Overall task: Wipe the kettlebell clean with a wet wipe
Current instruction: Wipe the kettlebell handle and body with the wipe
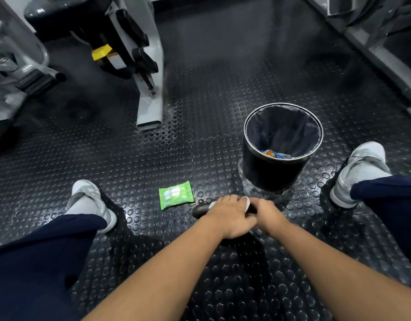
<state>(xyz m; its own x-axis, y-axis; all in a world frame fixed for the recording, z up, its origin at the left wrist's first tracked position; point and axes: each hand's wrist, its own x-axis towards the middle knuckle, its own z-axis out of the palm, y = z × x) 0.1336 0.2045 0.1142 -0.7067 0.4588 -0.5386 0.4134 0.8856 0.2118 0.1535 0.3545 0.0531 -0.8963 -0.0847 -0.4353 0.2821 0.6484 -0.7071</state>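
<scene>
A black kettlebell (200, 209) sits on the studded rubber floor between my feet, mostly hidden under my hands. My left hand (230, 215) lies over its top and presses a white wet wipe (246, 203) against it; only the wipe's edges show past my fingers. My right hand (268, 213) is closed on the right side of the kettlebell, probably around its handle. A green pack of wet wipes (176, 195) lies flat on the floor just left of the kettlebell.
A black bin (281, 147) with a liner and a colourful wrapper inside stands just beyond my hands, to the right. My grey shoes (91, 201) (359, 170) flank the spot. A grey machine leg (150, 107) rises farther back left; a frame runs along the right.
</scene>
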